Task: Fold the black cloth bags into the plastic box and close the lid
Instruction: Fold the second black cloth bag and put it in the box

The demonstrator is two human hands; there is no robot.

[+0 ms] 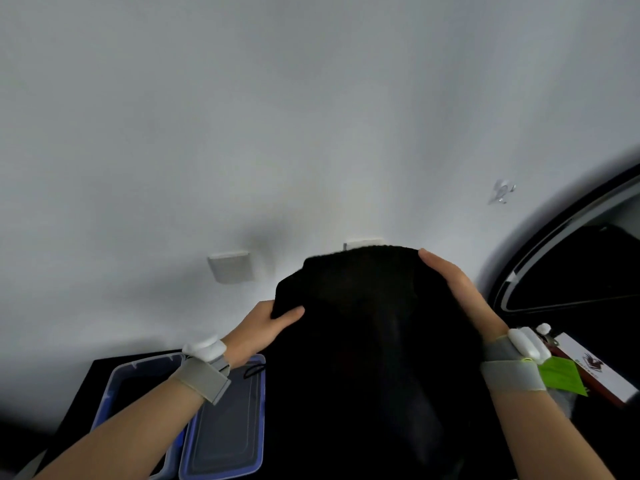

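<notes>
A large black cloth bag [367, 341] is held up in front of me and hangs down over the black table. My left hand [263, 327] grips its upper left corner, thumb on top of the fabric. My right hand [460, 289] holds its upper right edge, fingers stretched along the cloth. Below my left wrist stands the clear plastic box [114, 393] with a blue rim, something dark inside it. Its blue-edged lid [225, 424] lies flat right of the box, with a thin black cord [254, 370] on its far end. The bag hides the table's middle.
A white wall fills the background, with two white wall plates [230, 268]. A dark curved frame [554, 265] stands at the right. A white card [595, 368] and a green tag [562, 375] lie near my right wrist. The table's left edge [76, 400] runs beside the box.
</notes>
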